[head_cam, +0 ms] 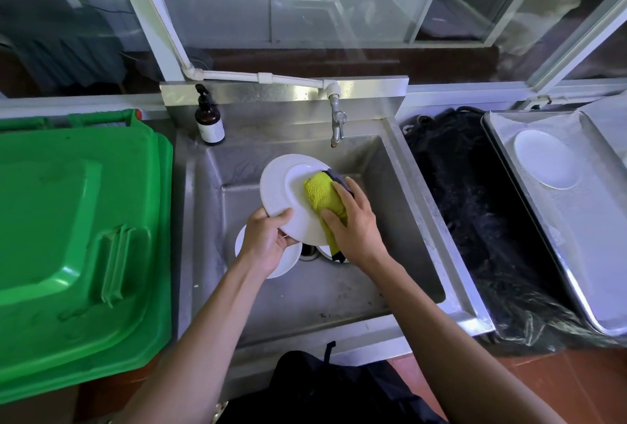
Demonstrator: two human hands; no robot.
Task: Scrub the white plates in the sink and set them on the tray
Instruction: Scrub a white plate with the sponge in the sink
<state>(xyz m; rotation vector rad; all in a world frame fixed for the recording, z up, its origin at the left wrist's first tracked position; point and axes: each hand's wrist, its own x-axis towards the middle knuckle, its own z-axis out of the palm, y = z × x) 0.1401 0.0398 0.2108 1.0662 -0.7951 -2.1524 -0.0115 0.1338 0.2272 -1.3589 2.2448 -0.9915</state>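
Note:
Over the steel sink (400, 206) my left hand (266, 240) grips the near rim of a white plate (281, 186), tilted with its underside up. My right hand (353, 223) holds a yellow-green cloth (320, 194) pressed against the plate's base. Under my hands two more white plates lie on the sink floor, one at the left (288, 262) and one by the drain (325, 250), both partly hidden. One white plate (546, 159) lies on the metal tray (597, 271) at the right.
A tap (337, 125) hangs over the back of the sink, with a brown pump bottle (209, 123) at the back left corner. A green bin lid (74, 237) fills the left side. A black plastic bag (481, 220) lies between sink and tray.

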